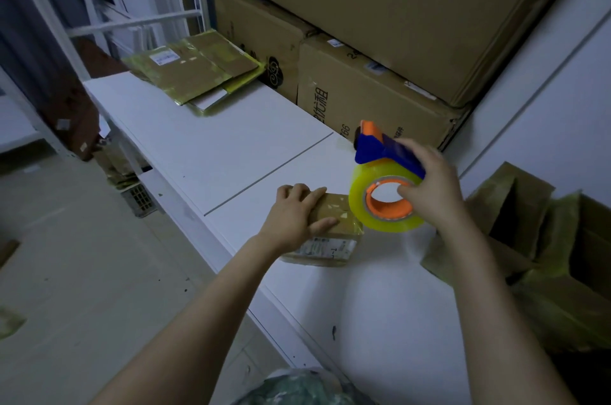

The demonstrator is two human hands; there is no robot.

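A small cardboard parcel [334, 229], wrapped in clear tape and bearing a white label on its near side, lies on the white table [215, 146]. My left hand [297, 216] rests on its top, fingers over the far edge and thumb along the top face. My right hand [433, 189] grips a tape dispenser [383, 153] with a blue and orange frame, thumb tip in the orange core. Its yellowish clear tape roll [360, 202] hangs just right of the parcel, close to its right edge.
A stack of flattened taped boxes [195, 73] lies at the table's far end. Large cardboard cartons [380, 40] are piled against the wall behind. An open taped box [535, 239] stands at the right. White shelf rails [132, 24] and floor lie to the left.
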